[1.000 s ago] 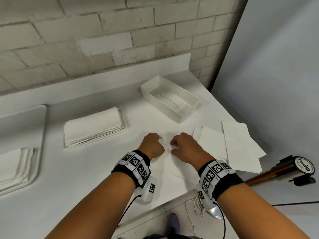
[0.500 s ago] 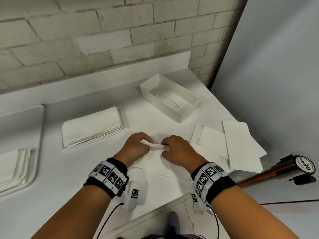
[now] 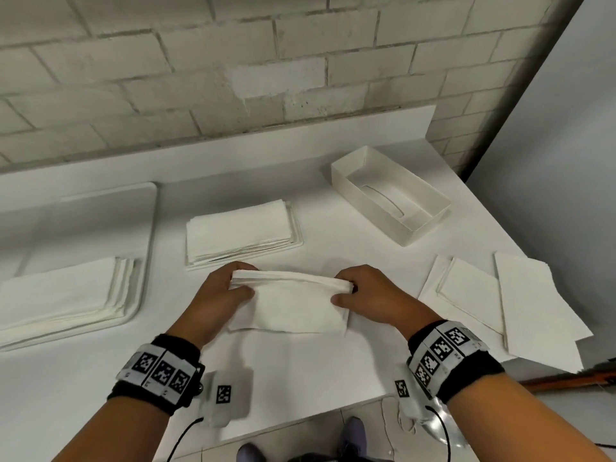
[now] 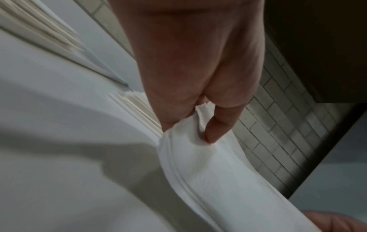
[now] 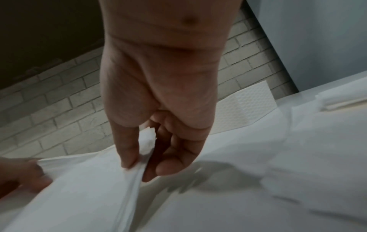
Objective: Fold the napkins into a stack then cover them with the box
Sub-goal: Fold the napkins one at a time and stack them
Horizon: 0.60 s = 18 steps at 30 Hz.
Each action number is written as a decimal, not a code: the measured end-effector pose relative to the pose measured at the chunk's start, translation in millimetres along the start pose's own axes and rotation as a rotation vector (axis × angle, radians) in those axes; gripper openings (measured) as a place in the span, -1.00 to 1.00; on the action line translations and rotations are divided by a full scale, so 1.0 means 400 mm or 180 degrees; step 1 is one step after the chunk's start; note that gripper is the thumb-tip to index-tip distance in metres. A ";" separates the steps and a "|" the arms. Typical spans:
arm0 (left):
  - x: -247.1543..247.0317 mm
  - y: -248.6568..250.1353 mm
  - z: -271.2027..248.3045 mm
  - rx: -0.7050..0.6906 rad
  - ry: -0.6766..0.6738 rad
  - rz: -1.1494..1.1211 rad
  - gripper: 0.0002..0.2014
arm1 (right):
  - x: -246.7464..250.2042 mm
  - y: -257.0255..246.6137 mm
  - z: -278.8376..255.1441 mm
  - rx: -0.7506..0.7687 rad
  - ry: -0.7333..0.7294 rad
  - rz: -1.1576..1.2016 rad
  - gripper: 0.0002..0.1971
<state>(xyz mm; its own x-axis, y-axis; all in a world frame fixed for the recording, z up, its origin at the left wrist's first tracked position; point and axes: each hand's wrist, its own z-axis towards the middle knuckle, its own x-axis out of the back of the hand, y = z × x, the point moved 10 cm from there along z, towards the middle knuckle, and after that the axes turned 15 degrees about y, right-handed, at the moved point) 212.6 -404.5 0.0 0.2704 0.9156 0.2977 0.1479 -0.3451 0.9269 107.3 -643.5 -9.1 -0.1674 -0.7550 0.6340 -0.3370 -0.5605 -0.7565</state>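
A folded white napkin [image 3: 293, 303] hangs lifted just above the counter between both hands. My left hand [image 3: 233, 285] pinches its left top corner, thumb in front, and my right hand [image 3: 350, 290] pinches its right top corner. The left wrist view shows the napkin [image 4: 198, 157] pinched between thumb and fingers. In the right wrist view the napkin [image 5: 99, 180] is gripped the same way. A stack of folded napkins [image 3: 240, 231] lies just behind the hands. The open white box [image 3: 390, 198], with a slot in its bottom, sits at the back right.
Unfolded napkins [image 3: 500, 301] lie spread at the right, partly over the counter's edge. A white tray [image 3: 146, 261] at the left carries another pile of napkins [image 3: 63, 291]. A brick wall rises behind the counter. The counter's front edge is close below my wrists.
Both hands were together low on the counter, then drew apart and rose, lifting the folded napkin stretched between them. The head view shifted, with the stack and box now further right.
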 end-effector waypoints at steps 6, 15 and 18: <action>0.098 -0.057 -0.025 -0.0016 0.0263 0.0523 -0.84 | -0.052 -0.075 0.013 0.0153 -0.0043 -0.0031 -0.94; 0.220 -0.107 -0.066 0.0012 0.0647 0.0043 -0.89 | -0.123 -0.145 0.017 -0.0117 -0.0019 0.1177 -0.90; 0.228 -0.138 -0.076 0.0162 0.0554 -0.0127 -0.88 | -0.147 -0.147 0.020 -0.0050 -0.0048 0.1078 -0.91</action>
<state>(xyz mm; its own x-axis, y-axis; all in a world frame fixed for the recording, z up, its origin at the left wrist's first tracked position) 200.0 -295.8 -17.2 0.0952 0.9492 0.3000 0.2043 -0.3136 0.9273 144.3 -568.7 -3.2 -0.2586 -0.9024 0.3447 -0.2788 -0.2719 -0.9210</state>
